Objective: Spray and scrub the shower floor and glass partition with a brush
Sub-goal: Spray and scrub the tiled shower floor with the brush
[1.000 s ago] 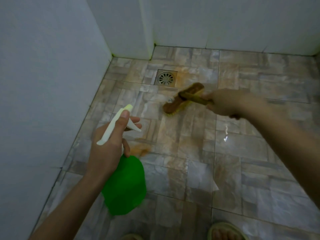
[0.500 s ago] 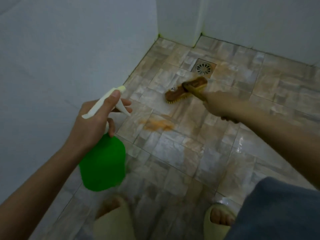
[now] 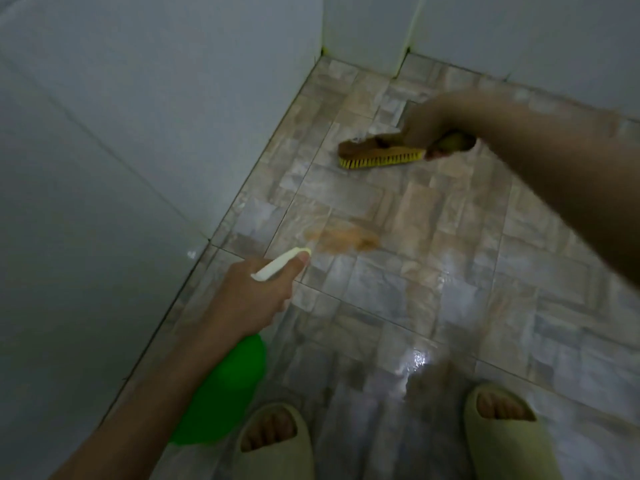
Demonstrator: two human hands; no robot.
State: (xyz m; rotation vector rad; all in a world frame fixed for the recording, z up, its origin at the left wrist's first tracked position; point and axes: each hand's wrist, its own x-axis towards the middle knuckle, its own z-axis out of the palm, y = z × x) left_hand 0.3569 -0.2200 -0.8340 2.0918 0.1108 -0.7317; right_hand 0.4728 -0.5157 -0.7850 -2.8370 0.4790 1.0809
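Our right hand (image 3: 426,128) has its grip clamped on the brush (image 3: 377,155), bristles down on the shower floor (image 3: 450,271) to scrub; our left hand (image 3: 256,292) has its grip wrapped round the spray bottle (image 3: 225,393), nozzle aimed toward the orange stain (image 3: 343,239).

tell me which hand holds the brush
The right hand, gripping the yellow-bristled brush against the floor near the corner; the left hand holds the green spray bottle instead.

Left hand (image 3: 256,292), forearm extended from lower left, was curled round the neck of the spray bottle (image 3: 228,386); right hand (image 3: 429,129), arm reaching in from the right, gripped the brush (image 3: 377,154) handle
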